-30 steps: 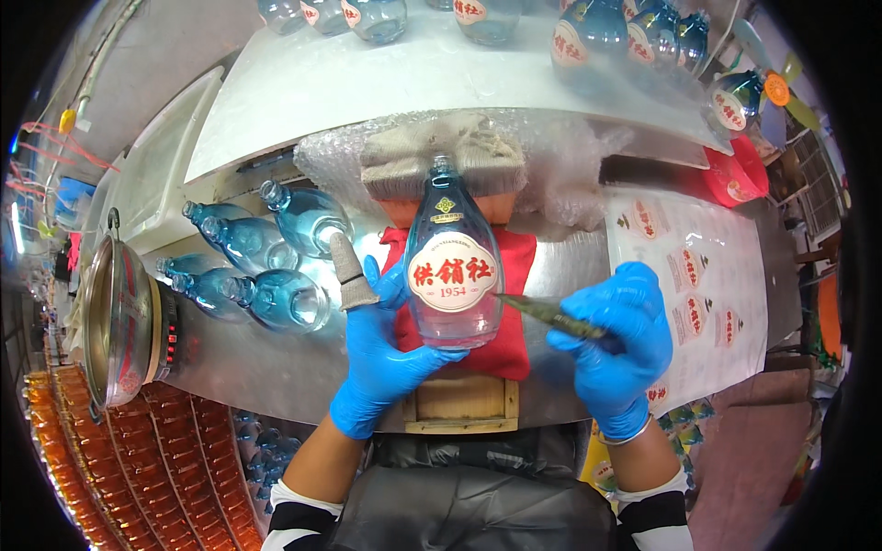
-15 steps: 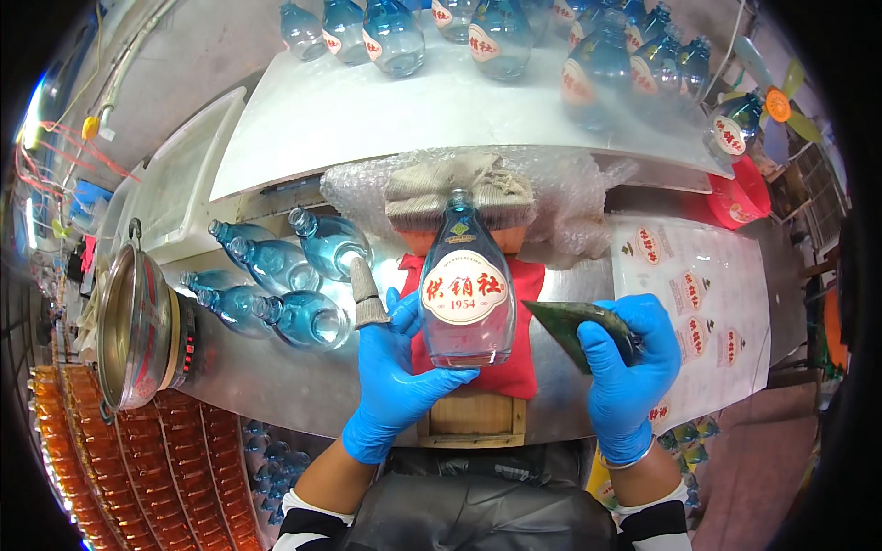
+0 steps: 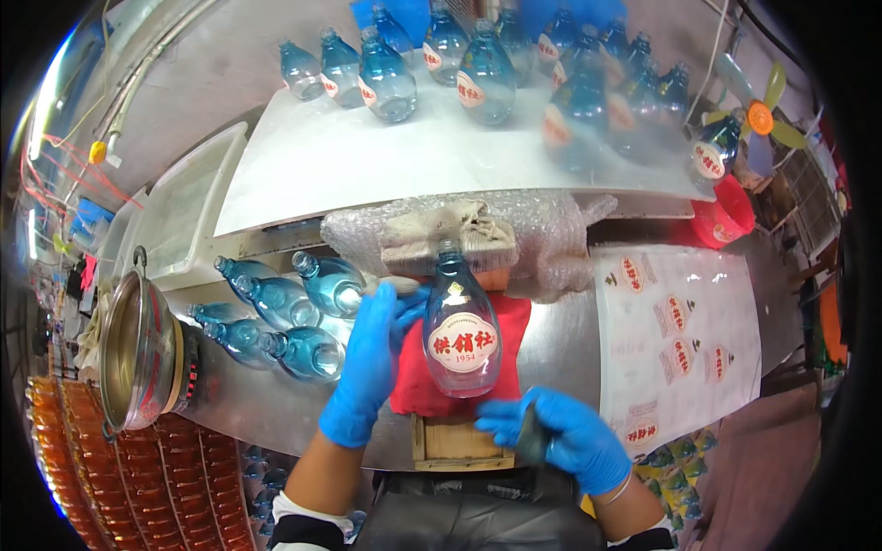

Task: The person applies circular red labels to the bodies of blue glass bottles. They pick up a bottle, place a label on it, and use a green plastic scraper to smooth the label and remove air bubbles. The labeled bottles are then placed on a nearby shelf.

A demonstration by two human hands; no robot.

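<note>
A glass bottle (image 3: 462,376), blue at the neck and fading to clear, lies tilted on a red cushion (image 3: 409,395), its neck on a cloth-wrapped rest (image 3: 401,253). Its white label with red print faces up. Beside the bottle's left shoulder is my left hand (image 3: 363,358), blue-gloved, fingers stretched out; a grey sleeve shows at a fingertip. Whether those fingers touch the glass is hard to see. Below and right of the bottle's base, my gloved right hand (image 3: 574,441) is closed on a flat dark green piece (image 3: 531,436), blurred by motion.
Several blue bottles (image 3: 312,354) lie at left beside a metal pan (image 3: 124,354). A sheet of labels (image 3: 675,386) covers the right side. Labelled bottles (image 3: 485,78) stand on the white board (image 3: 367,165) behind, near a red bucket (image 3: 721,216) and small fan (image 3: 760,118).
My left hand has moved up from the bottle's base to beside its shoulder. My right hand has shifted down and left with the green piece. The whole view has tilted slightly.
</note>
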